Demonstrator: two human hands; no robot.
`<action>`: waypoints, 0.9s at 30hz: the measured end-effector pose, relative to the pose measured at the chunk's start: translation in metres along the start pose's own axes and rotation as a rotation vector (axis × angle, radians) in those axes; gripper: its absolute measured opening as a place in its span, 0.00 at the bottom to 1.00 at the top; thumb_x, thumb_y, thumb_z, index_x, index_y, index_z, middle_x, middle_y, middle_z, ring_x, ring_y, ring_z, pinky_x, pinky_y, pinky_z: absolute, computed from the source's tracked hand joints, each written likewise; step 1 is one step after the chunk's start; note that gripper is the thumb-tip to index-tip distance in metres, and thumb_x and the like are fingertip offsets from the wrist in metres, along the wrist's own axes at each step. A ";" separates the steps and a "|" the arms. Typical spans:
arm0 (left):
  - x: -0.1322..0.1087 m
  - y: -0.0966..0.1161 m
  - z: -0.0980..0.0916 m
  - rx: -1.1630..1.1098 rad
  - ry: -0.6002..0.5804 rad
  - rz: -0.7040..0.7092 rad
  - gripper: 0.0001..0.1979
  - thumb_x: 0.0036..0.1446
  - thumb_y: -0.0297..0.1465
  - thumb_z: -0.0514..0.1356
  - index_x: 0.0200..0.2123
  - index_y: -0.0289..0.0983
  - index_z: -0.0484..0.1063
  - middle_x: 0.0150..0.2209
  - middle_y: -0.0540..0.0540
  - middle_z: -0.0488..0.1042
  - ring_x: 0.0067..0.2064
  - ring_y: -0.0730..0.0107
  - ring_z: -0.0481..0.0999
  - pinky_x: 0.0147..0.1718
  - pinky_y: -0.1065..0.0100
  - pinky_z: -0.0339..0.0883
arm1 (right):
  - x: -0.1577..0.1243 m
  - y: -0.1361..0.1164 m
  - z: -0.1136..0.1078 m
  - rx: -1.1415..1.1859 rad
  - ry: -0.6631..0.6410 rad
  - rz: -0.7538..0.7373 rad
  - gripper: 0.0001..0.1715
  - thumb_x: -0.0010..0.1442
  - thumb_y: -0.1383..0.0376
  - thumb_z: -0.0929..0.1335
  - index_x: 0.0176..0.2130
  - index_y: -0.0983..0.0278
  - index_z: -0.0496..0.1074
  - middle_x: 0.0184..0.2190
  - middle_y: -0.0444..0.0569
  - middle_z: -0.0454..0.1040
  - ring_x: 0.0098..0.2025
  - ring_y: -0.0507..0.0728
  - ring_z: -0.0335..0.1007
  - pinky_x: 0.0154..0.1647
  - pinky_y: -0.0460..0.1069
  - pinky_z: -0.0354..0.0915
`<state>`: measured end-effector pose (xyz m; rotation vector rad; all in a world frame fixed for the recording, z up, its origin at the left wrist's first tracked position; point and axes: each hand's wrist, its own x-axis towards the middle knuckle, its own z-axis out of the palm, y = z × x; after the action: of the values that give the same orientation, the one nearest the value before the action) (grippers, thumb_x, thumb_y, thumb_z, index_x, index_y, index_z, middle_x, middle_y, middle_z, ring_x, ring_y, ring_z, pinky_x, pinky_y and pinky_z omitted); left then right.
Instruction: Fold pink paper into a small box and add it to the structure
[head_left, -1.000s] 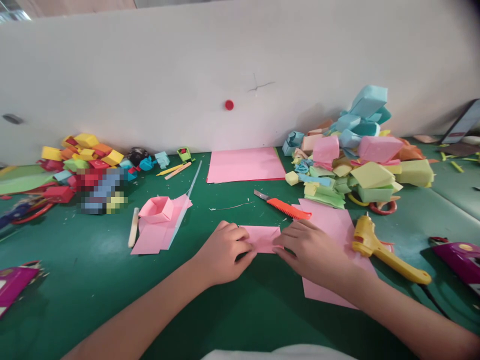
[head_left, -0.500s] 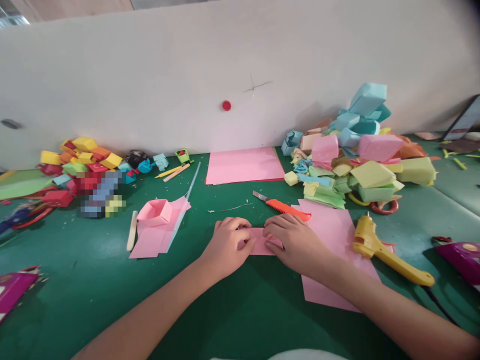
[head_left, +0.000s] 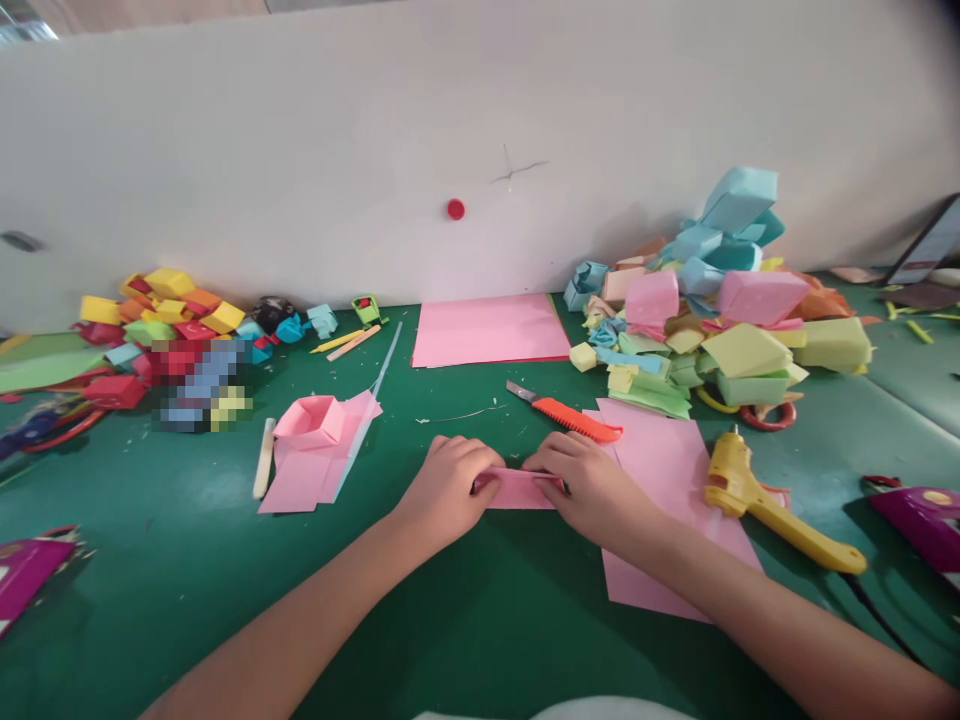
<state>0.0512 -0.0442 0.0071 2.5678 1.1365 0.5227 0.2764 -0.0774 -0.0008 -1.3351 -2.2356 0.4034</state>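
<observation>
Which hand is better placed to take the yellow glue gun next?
Probably the right hand. The glue gun lies on its side of the folded pink paper, close by; the left hand would need to cross over.

A small pink folded paper strip [head_left: 517,487] lies flat just left of the large pink sheet [head_left: 664,470].

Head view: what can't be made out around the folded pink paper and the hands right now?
All in the head view.
Folded pink paper: both ends are covered by the left hand and right hand; its creases there are hidden.
Patch among the paper boxes at left: pixelated, unreadable.
Purple object: cut off by the right edge.
Large pink sheet: near part lies under the right forearm.
</observation>
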 end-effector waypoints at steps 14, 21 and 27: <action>-0.037 0.040 0.017 0.520 0.186 0.257 0.12 0.65 0.19 0.54 0.44 0.30 0.76 0.45 0.36 0.80 0.46 0.56 0.80 0.44 0.56 0.70 | -0.042 -0.027 0.005 -0.350 0.097 -0.269 0.20 0.62 0.79 0.62 0.49 0.70 0.76 0.42 0.55 0.78 0.41 0.62 0.69 0.48 0.58 0.70; -0.035 0.037 0.024 0.393 0.176 0.296 0.16 0.69 0.20 0.49 0.50 0.30 0.75 0.49 0.41 0.81 0.50 0.62 0.81 0.53 0.60 0.73 | -0.044 -0.030 0.006 -0.483 0.057 -0.324 0.17 0.60 0.77 0.66 0.48 0.73 0.77 0.40 0.56 0.79 0.40 0.62 0.73 0.42 0.55 0.72; -0.043 0.048 0.017 0.329 -0.002 0.166 0.20 0.68 0.28 0.50 0.59 0.27 0.70 0.60 0.35 0.73 0.61 0.53 0.74 0.59 0.55 0.70 | -0.046 -0.034 -0.001 -0.496 0.012 -0.278 0.25 0.56 0.77 0.65 0.52 0.67 0.77 0.48 0.54 0.81 0.47 0.64 0.74 0.57 0.62 0.64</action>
<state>0.0629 -0.1096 0.0019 2.9628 1.0923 0.3962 0.2703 -0.1339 0.0049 -1.2107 -2.5642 -0.2769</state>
